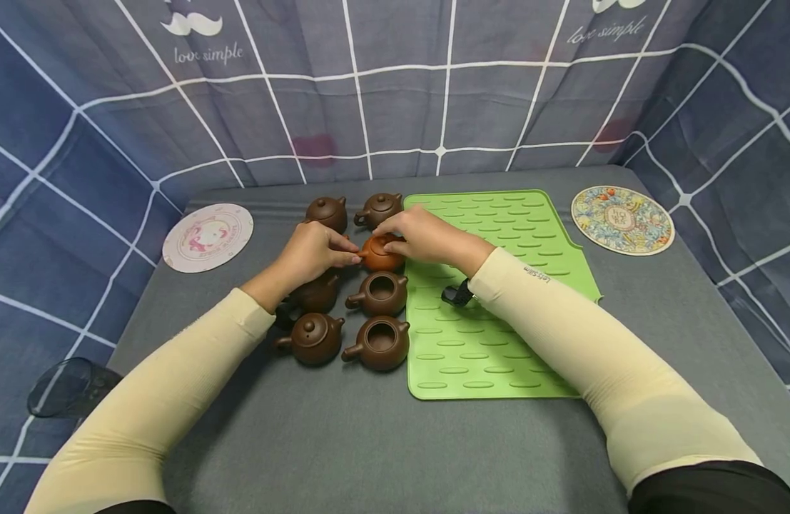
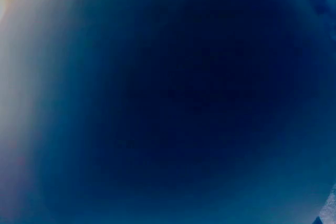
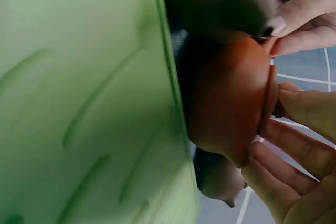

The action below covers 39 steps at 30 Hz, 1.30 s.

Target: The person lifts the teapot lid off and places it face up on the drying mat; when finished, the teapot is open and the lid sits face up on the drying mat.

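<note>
An orange-brown clay teapot (image 1: pixel 377 258) sits in the right column of teapots, beside the green mat's left edge. My left hand (image 1: pixel 312 250) pinches its handle between thumb and fingers. From the right, my right hand (image 1: pixel 429 235) reaches over the pot and grips the lid's knob. In the right wrist view the lid (image 3: pixel 269 98) lies at the mouth of the pot, with the right hand's fingers around it. Nearest in the same column stand two dark brown teapots without lids, an upper one (image 1: pixel 382 293) and a lower one (image 1: pixel 380 344). The left wrist view is dark and blocked.
Lidded brown teapots stand at the back left (image 1: pixel 326 213), back right (image 1: pixel 379 208) and front left (image 1: pixel 314 339); another (image 1: pixel 319 293) is partly behind my left hand. A green mat (image 1: pixel 497 357) lies right. A pink round mat (image 1: pixel 208 238) and patterned round mat (image 1: pixel 622 220) flank them.
</note>
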{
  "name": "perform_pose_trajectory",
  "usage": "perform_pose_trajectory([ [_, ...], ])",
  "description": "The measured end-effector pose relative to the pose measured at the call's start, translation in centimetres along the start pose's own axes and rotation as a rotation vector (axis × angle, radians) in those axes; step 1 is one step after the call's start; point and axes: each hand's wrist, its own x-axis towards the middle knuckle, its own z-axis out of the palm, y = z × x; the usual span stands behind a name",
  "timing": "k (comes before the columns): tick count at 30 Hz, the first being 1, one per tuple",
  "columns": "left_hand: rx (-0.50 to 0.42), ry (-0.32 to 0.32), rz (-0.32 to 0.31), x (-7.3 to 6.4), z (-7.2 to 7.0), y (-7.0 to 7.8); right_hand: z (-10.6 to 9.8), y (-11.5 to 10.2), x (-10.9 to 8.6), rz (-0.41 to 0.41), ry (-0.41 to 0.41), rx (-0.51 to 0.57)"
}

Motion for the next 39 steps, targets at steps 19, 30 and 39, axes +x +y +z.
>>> perform_pose_trajectory([
  [19,-0.009,0.036,0.012,-0.1,0.3,-0.4,1.0,0.7,0.2,0.137,0.053,0.073],
  [30,-0.036,0.042,0.01,-0.3,0.4,-0.6,0.5,0.4,-0.3,0.095,0.097,0.161],
  [39,-0.026,0.049,0.032,-0.2,0.5,-0.5,-0.1,0.4,-1.2,0.031,0.17,0.332],
])
